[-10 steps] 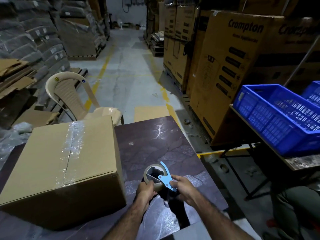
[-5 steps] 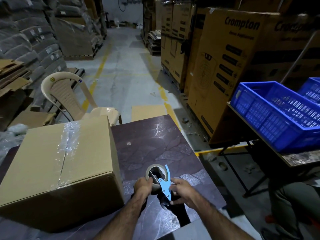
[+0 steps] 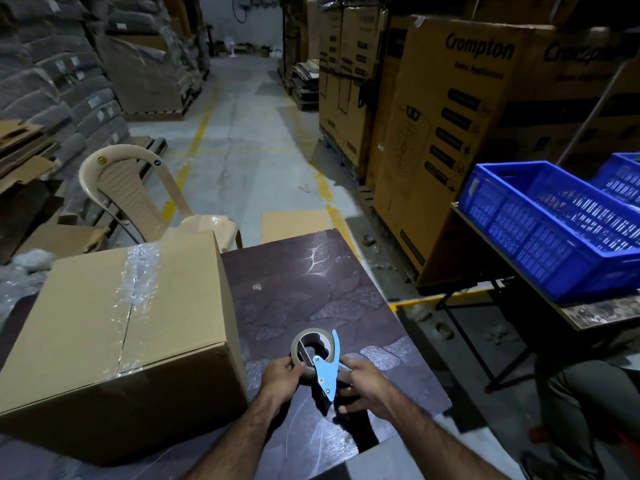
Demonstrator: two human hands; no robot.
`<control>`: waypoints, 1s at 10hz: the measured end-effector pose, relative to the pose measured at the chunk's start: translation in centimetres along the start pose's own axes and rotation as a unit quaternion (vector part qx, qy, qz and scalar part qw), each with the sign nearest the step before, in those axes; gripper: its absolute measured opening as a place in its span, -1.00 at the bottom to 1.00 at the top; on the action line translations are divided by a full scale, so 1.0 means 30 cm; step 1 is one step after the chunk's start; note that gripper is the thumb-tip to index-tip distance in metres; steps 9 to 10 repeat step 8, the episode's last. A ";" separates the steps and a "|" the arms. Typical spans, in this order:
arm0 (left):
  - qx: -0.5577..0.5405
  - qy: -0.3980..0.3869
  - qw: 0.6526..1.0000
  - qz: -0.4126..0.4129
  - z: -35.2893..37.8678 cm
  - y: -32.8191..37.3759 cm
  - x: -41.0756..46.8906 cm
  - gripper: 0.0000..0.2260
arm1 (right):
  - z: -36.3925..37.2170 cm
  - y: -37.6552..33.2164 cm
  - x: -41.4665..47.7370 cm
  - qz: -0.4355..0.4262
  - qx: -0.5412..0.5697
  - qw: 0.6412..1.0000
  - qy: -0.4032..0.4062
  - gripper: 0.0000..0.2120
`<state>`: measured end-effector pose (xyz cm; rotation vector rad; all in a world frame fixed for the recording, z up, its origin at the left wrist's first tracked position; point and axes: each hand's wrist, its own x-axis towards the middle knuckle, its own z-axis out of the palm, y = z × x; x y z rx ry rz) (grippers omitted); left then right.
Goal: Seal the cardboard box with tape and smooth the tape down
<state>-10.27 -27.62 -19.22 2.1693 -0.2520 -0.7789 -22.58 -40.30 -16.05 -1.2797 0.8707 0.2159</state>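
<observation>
Tape dispenser (image 3: pixel 325 374): judged light, stiff; clamped by left grip (image 3: pixel 282 375) at roll (image 3: pixel 296 345), by right grip (image 3: pixel 363 382) lower down.

Hidden: tape dispenser (image 3: pixel 325 374) handle, under right hand (image 3: pixel 363 382); far crate (image 3: pixel 623 178) cropped.

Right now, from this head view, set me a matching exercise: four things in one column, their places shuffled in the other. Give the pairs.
1 cardboard box
2 tape dispenser
3 blue crate
4 plastic chair

A on the side table, right
B on the floor beyond the box
C held by left hand and right hand
D on the dark table, left side

Pairs: 1-D, 2-C, 3-A, 4-B
</observation>
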 end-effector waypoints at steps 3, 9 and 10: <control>-0.051 -0.068 0.996 -0.005 -0.007 -0.035 -0.071 -0.75 | 0.030 0.024 -0.011 0.008 -0.017 1.000 0.024 -0.55; -0.043 -0.088 0.995 0.019 -0.057 -0.001 -0.155 -0.57 | 0.061 0.010 -0.093 -0.045 -0.029 0.994 0.095 -0.86; -0.043 -0.088 0.995 0.019 -0.057 -0.001 -0.155 -0.57 | 0.061 0.010 -0.093 -0.045 -0.029 0.994 0.095 -0.86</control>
